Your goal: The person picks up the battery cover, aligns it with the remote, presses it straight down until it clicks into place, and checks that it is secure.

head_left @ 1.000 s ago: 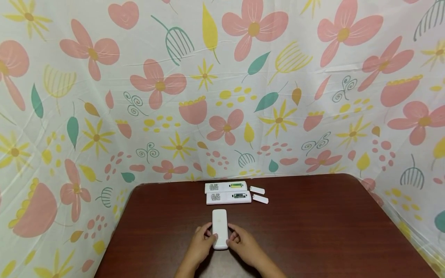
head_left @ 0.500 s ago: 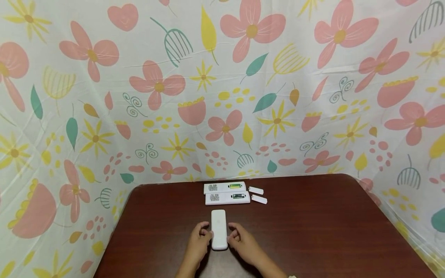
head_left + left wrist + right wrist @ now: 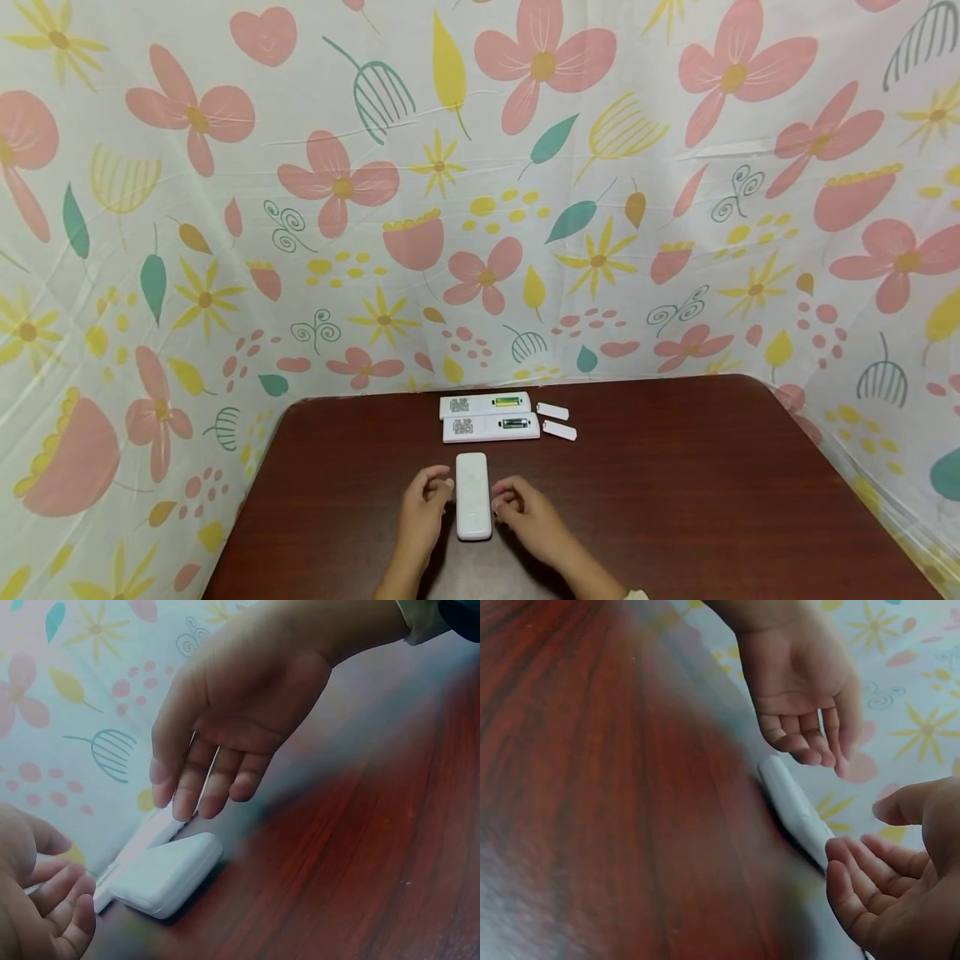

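Note:
A white, round-cornered oblong object [image 3: 472,497] lies lengthwise on the dark wooden table [image 3: 675,500]; its kind is unclear, and its visible top is plain. Just left of it is my left hand [image 3: 422,508], fingers loosely bent, not gripping it. My right hand [image 3: 531,518] stays close on the other side, likewise relaxed and holding nothing. In the left wrist view the right hand [image 3: 240,712] hangs above the thick white object [image 3: 169,874], fingers pointing down. The right wrist view shows the left hand [image 3: 802,697] hanging near the object's end [image 3: 791,799].
Two white remote controls lie behind, one [image 3: 483,405] farther back than the other [image 3: 487,427]. Their battery compartments are uncovered with batteries inside. Two small white battery covers [image 3: 552,411] lie to their right. A flower-printed cloth [image 3: 480,167] hangs around the table's back and sides.
Both hands have let go of the white object's sides and drawn slightly apart. The object stays on the table in about the same place. The remotes and covers have not moved.

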Tool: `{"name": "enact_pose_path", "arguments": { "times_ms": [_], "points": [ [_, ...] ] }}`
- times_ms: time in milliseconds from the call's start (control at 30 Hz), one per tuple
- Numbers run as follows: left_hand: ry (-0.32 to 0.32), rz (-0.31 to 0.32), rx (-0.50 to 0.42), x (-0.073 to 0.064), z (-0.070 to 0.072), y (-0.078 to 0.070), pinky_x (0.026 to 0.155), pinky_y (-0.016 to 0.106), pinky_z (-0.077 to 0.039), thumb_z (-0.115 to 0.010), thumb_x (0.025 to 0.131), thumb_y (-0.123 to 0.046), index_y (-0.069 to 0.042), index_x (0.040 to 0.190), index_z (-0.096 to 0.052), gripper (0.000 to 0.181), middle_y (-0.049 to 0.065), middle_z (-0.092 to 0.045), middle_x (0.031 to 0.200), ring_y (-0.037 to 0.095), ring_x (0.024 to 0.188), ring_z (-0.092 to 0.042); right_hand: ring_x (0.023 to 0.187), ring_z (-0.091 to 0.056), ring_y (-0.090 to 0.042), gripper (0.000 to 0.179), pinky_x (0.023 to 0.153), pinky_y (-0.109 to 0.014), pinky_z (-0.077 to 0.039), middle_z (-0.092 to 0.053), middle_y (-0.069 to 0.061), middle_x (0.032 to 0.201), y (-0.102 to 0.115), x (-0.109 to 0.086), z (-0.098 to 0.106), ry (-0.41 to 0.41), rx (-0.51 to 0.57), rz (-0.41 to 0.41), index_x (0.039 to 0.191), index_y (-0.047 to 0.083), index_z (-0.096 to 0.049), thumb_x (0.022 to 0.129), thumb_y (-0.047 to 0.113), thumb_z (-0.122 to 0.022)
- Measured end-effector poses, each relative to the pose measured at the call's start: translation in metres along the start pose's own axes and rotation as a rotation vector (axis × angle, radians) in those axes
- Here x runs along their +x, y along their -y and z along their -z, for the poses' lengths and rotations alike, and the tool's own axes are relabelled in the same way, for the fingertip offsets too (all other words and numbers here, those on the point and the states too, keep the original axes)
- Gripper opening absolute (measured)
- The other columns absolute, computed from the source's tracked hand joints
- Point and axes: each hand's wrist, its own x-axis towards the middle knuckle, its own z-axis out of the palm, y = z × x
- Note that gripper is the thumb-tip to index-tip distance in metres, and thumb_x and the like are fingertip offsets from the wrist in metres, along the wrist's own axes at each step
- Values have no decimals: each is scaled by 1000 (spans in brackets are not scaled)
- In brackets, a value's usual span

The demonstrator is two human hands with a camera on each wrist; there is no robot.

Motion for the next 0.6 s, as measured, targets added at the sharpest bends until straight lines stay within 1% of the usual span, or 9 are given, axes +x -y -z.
{"name": "enact_pose_path", "arguments": {
  "times_ms": [133, 267, 400, 500, 600],
  "points": [
    [-8, -49, 52, 2, -1, -3, 70, 21, -50, -67, 93, -8, -1, 121, -67, 29, 11, -66, 102, 11, 84, -58, 86, -67, -17, 21, 68, -22, -53, -70, -16, 104, 0, 3, 4, -34, -34, 14, 114, 1, -64, 98, 15, -65],
    [-30, -114, 112, 5, -2, -4, 80, 21, -50, -69, 92, -10, -5, 120, -70, 28, 9, -66, 109, 14, 96, -62, 94, -66, -16, 22, 76, -22, -54, -68, -11, 110, 1, 6, 10, -84, -95, 46, 114, 4, -67, 96, 17, -68],
    [-34, -141, 140, 9, -3, -6, 86, 21, -51, -70, 93, -11, -9, 122, -70, 30, 7, -67, 116, 18, 106, -64, 98, -64, -13, 24, 81, -23, -53, -66, -9, 111, 1, 7, 18, -133, -171, 68, 116, 6, -69, 95, 16, -69],
    [-32, -157, 173, 14, -4, -7, 93, 26, -51, -70, 93, -12, -11, 123, -70, 30, 5, -67, 119, 20, 112, -63, 98, -64, -11, 25, 84, -24, -54, -66, -6, 111, 1, 8, 23, -175, -229, 75, 118, 8, -69, 94, 15, -70],
    [-31, -179, 201, 20, -5, -8, 100, 37, -49, -69, 94, -11, -11, 124, -70, 30, 4, -66, 122, 22, 118, -60, 101, -63, -11, 26, 89, -31, -54, -66, 0, 112, 0, 10, 28, -224, -321, 89, 119, 12, -70, 93, 14, -71]
  ]
}}
